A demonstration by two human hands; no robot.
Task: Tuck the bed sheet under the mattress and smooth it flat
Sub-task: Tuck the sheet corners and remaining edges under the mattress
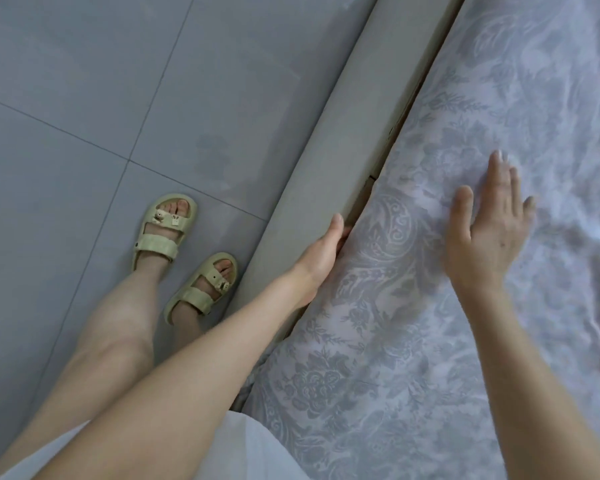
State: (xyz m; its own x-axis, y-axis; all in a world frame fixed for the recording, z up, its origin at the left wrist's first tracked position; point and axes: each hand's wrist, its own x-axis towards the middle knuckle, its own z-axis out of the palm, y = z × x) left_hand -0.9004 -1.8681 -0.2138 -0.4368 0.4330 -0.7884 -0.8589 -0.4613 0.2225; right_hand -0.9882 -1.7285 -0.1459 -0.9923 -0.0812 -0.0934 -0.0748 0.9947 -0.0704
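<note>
Grey glossy floor tiles [84,116] are filling the left half of the scene, their grout lines crossing at the far left. A pale lilac bed sheet [413,341] with a grey floral and paisley print is taking up the right side, running from near to far and covering the mattress, which is itself hidden under it; the cloth is lying mostly flat beside the edge and is showing soft creases further right. Between floor and sheet a grey padded bed-frame rail [326,150] is running diagonally, with a narrow dark gap [392,133] separating it from the sheet's edge. The person's bare legs [118,323] are standing on the tiles just left of the rail, and a white garment [257,455] is showing at the near edge. Two cream buckled sandals [165,230] are sitting on the feet, toes pointing far. The right hand [489,230] is lying palm down on the sheet, fingers straight and slightly spread, gripping nothing. The left hand [326,244] is reaching into the gap at the sheet's edge, thumb resting along the rail; its fingers are hidden, so whether they are holding cloth cannot be told.
</note>
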